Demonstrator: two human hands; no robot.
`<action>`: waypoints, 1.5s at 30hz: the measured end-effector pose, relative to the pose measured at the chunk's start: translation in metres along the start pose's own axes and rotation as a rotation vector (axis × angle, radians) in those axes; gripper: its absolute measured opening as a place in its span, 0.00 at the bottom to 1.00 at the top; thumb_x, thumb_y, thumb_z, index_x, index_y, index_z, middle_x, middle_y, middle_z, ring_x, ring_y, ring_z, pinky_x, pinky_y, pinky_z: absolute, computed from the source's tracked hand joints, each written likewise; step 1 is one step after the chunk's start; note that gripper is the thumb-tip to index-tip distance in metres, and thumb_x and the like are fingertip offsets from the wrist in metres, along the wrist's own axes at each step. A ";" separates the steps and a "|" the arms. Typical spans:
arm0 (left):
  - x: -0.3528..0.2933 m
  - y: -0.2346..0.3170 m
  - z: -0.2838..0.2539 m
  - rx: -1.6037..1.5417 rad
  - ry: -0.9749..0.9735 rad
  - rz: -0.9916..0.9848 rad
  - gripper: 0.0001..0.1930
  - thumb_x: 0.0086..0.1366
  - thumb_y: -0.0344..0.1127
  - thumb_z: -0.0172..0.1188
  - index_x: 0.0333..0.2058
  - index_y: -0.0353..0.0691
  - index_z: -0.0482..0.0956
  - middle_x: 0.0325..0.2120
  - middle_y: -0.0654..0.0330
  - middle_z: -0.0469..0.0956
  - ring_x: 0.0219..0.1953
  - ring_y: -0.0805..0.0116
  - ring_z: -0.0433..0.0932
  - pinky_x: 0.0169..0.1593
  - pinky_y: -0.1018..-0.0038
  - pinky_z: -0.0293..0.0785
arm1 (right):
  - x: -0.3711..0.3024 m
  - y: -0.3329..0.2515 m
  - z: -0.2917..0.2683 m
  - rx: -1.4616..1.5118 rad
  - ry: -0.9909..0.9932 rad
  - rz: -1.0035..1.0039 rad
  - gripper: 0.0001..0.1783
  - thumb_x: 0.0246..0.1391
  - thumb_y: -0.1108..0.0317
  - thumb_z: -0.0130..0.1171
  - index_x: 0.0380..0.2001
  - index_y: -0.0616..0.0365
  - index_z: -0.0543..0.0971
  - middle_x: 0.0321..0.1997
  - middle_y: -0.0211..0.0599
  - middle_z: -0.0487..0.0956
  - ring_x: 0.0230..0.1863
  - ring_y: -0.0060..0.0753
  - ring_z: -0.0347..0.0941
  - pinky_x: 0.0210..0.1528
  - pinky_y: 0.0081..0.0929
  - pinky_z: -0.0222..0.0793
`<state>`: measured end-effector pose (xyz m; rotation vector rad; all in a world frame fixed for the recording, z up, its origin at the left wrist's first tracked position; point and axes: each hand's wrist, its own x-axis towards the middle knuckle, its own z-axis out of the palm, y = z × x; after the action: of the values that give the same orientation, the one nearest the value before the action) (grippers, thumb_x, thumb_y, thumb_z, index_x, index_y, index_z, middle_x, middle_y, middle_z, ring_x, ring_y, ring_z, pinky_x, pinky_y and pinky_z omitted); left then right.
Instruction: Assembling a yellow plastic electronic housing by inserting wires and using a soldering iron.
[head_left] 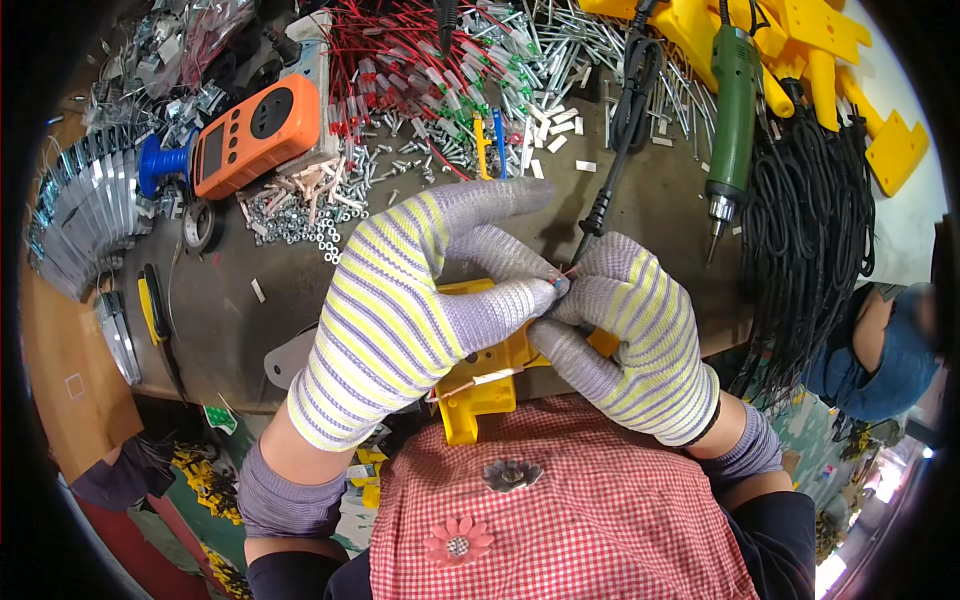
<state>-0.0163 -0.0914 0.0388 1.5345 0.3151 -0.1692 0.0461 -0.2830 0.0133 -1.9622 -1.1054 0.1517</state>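
Note:
Both my hands wear striped knit gloves and meet above the table's near edge. With thumb and a bent finger, my left hand point(400, 310) pinches thin wire ends, of which small blue and reddish bits show; its index finger points out to the right. My right hand point(635, 340) is closed around the stripped end of a black power cord point(597, 215), whose ribbed sleeve runs up and away. The exact join of the wires is hidden by my fingertips. Below them lies a yellow plastic housing point(480, 405), with a pale sleeved wire point(492, 378) across it.
Farther back lie red-wired clear parts point(400, 70), screws, nuts point(310, 220) and white pieces. An orange meter point(257, 137) stands left; a green electric screwdriver point(733, 120) hangs right, beside bundled black cords point(805, 210). Yellow-black cutters point(153, 305) lie left. Another person's arm point(872, 335) is at right.

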 end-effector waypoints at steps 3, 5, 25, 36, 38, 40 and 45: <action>-0.001 -0.005 -0.001 -0.030 -0.003 0.023 0.28 0.55 0.24 0.65 0.57 0.35 0.77 0.29 0.58 0.84 0.37 0.75 0.81 0.47 0.77 0.75 | 0.006 0.001 -0.012 -0.082 -0.096 -0.118 0.11 0.43 0.64 0.72 0.27 0.54 0.81 0.28 0.36 0.76 0.32 0.44 0.74 0.39 0.42 0.69; 0.000 -0.002 -0.006 0.008 -0.021 0.004 0.27 0.56 0.25 0.66 0.57 0.35 0.77 0.30 0.60 0.83 0.37 0.75 0.80 0.47 0.76 0.75 | 0.011 0.009 -0.028 -0.254 0.046 -0.371 0.13 0.40 0.62 0.72 0.30 0.52 0.82 0.29 0.31 0.76 0.33 0.39 0.75 0.38 0.40 0.70; -0.011 -0.007 0.001 0.471 0.069 0.484 0.37 0.49 0.26 0.69 0.61 0.46 0.74 0.26 0.64 0.83 0.34 0.70 0.78 0.50 0.70 0.70 | 0.033 0.001 -0.053 -0.441 -0.293 -0.309 0.14 0.51 0.60 0.64 0.37 0.57 0.78 0.27 0.39 0.76 0.33 0.48 0.76 0.38 0.39 0.72; -0.011 -0.010 0.002 0.534 0.109 0.531 0.35 0.49 0.26 0.69 0.60 0.45 0.76 0.24 0.64 0.83 0.34 0.70 0.78 0.51 0.70 0.69 | 0.031 0.003 -0.056 -0.068 -0.411 0.175 0.06 0.52 0.66 0.62 0.31 0.55 0.81 0.25 0.34 0.76 0.23 0.43 0.75 0.25 0.36 0.69; -0.009 -0.010 0.004 0.484 0.094 0.508 0.35 0.49 0.26 0.69 0.60 0.45 0.76 0.24 0.64 0.83 0.33 0.70 0.78 0.52 0.70 0.68 | 0.034 0.005 -0.049 -0.534 -0.147 -0.588 0.06 0.51 0.65 0.62 0.31 0.54 0.81 0.23 0.35 0.75 0.22 0.43 0.73 0.26 0.41 0.69; -0.010 -0.008 0.004 0.570 0.126 0.536 0.34 0.49 0.26 0.69 0.60 0.45 0.76 0.24 0.64 0.83 0.33 0.71 0.78 0.52 0.70 0.68 | 0.032 0.007 -0.045 -0.394 -0.263 -0.421 0.06 0.52 0.65 0.61 0.31 0.55 0.81 0.23 0.34 0.75 0.22 0.43 0.74 0.26 0.40 0.69; -0.011 -0.011 0.003 0.486 0.110 0.491 0.34 0.50 0.26 0.69 0.59 0.44 0.76 0.24 0.64 0.83 0.34 0.70 0.78 0.51 0.70 0.68 | 0.032 -0.010 -0.060 0.433 -0.530 0.544 0.07 0.52 0.67 0.62 0.33 0.58 0.79 0.24 0.33 0.76 0.24 0.41 0.76 0.28 0.34 0.72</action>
<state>-0.0294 -0.0960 0.0316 2.0585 -0.0309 0.2452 0.0874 -0.2940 0.0672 -1.8105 -0.7282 1.1567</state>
